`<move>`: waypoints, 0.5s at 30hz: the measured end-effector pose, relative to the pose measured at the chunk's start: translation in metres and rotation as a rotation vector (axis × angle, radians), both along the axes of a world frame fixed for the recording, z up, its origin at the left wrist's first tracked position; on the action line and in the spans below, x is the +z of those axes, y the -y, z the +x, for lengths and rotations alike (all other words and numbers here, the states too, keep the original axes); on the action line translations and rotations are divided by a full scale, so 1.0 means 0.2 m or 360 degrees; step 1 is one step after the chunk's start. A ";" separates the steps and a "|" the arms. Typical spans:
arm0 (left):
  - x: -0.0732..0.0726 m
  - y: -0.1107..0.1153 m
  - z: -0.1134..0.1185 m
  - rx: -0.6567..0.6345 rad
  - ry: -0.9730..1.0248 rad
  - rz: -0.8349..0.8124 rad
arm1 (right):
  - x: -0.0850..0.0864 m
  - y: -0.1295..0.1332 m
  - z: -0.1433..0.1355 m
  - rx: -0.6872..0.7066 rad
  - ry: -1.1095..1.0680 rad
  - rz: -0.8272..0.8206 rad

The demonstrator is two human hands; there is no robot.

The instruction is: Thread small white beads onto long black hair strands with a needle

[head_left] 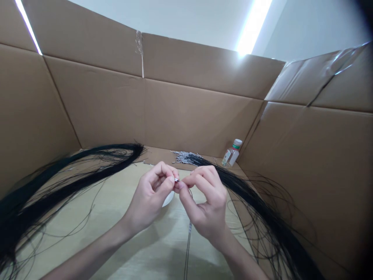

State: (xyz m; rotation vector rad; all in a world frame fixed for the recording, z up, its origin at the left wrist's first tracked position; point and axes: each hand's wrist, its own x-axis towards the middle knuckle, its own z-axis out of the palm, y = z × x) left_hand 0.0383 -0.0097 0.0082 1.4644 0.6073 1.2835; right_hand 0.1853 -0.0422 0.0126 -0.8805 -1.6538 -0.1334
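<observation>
My left hand (154, 190) pinches a small whitish bead (176, 180) between thumb and forefinger; a dark reddish bit shows beside it. Against it, my right hand (205, 198) is closed, its thumb and fingertips pinching a thin dark cord (187, 252). This cord hangs below the right hand toward the near edge, with a few pale beads (190, 227) on it. The tips of both hands meet, so the exact grip is partly hidden. Behind my left hand a round white dish (168, 199) is partly covered.
At left lies a thick bundle of black cords (87, 179). Another bundle (256, 198) runs along the right, its far end strung with silvery-white beads (188, 157). A clear bottle with a white cap (232, 153) stands in the back right corner. Cardboard walls (201, 112) surround the pale tabletop (122, 249).
</observation>
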 end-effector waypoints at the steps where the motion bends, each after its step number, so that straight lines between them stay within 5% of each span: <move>1: 0.00 0.00 0.00 -0.0034 0.0014 -0.0035 | 0.00 0.00 0.00 -0.0013 0.0020 0.0016; 15: 0.02 0.00 -0.01 -0.0387 0.0187 -0.0610 | 0.01 0.00 0.02 -0.0118 0.0284 0.0125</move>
